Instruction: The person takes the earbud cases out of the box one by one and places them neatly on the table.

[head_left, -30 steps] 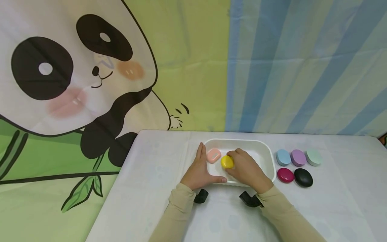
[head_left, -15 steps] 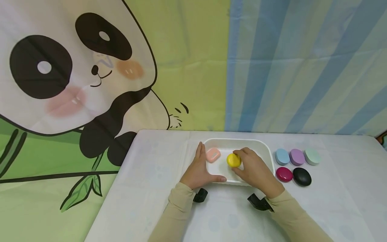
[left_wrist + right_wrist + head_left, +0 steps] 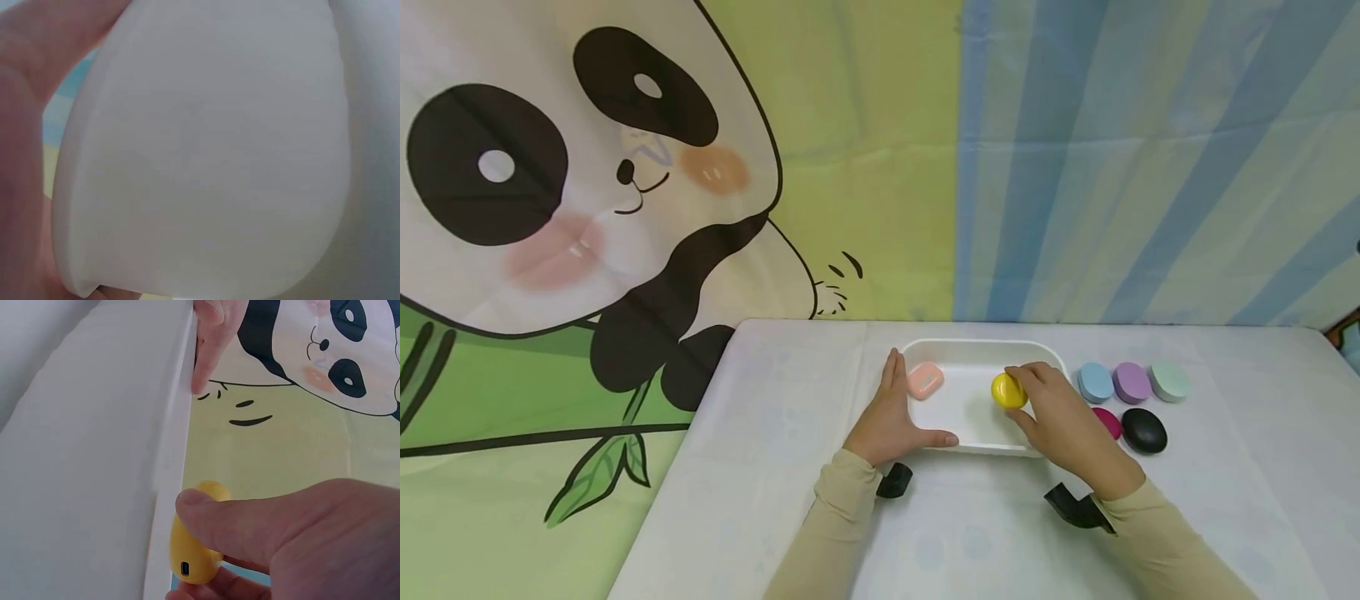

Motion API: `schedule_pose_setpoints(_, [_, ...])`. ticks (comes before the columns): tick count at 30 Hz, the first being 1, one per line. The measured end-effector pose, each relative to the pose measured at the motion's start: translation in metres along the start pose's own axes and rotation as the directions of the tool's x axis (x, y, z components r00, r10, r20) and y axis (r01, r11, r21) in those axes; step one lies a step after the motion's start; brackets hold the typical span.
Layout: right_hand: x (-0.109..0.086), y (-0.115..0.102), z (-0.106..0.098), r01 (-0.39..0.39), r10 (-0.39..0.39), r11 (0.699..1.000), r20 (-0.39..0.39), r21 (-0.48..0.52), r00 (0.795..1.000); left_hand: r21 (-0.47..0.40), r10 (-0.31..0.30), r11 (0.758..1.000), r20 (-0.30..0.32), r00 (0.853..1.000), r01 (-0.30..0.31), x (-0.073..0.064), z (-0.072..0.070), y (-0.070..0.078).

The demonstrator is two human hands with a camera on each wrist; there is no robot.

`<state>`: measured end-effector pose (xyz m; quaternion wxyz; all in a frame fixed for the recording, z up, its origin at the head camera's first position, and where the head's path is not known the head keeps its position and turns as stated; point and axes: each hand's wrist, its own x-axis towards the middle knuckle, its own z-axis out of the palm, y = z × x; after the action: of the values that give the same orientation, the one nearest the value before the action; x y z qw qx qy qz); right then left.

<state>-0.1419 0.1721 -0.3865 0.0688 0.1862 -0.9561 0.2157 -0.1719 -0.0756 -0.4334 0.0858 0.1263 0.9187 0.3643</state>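
Observation:
My right hand (image 3: 1067,421) pinches a yellow rounded earbud case (image 3: 1009,390) between thumb and fingers, over the right part of a white tray (image 3: 1060,354). In the right wrist view a small charging port shows on the yellow case (image 3: 190,556). My left hand (image 3: 887,421) lies against the tray's left end, fingers straight along the side and thumb stretched along the front rim. The left wrist view is mostly filled by the tray's outer wall (image 3: 212,150). Inside the tray, near its left end, lies a pink case (image 3: 926,381) with a small pale mark on top.
Right of the tray stand a light blue case (image 3: 1096,382), a purple case (image 3: 1132,382) and a mint green case (image 3: 1169,382) in a row. In front of them lie a black oval case (image 3: 1144,431) and a dark pink case (image 3: 1107,423), partly hidden by my right hand.
My right hand has carried the yellow case rightward, away from the pink case, from the tray's middle to its right part. My left hand stays at the tray's left end.

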Motion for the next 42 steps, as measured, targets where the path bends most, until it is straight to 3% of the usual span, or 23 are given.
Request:
schedule_pose_setpoints(11, [-0.012,0.010,-0.016,-0.003,0.004,1.000,0.034,-0.009,0.999,0.012,0.005,1.000,-0.014,1.000,-0.005,0.001,0.000,-0.004])
schedule_pose_setpoints(25, [-0.034,0.030,-0.035,0.044,-0.046,0.997,-0.032,-0.056,0.998,0.017,0.005,1.000,-0.004,1.000,-0.004,-0.001,-0.004,-0.001])
schedule_pose_setpoints(34, [-0.046,0.051,-0.041,0.080,-0.085,0.993,-0.057,-0.087,0.995,0.012,-0.004,1.000,0.000,1.000,0.004,-0.002,-0.004,0.000])
schedule_pose_setpoints(42, [-0.060,0.072,-0.045,0.052,-0.058,0.991,-0.047,-0.121,0.997,0.004,-0.005,1.000,0.003,1.000,0.005,-0.002,-0.003,0.001])
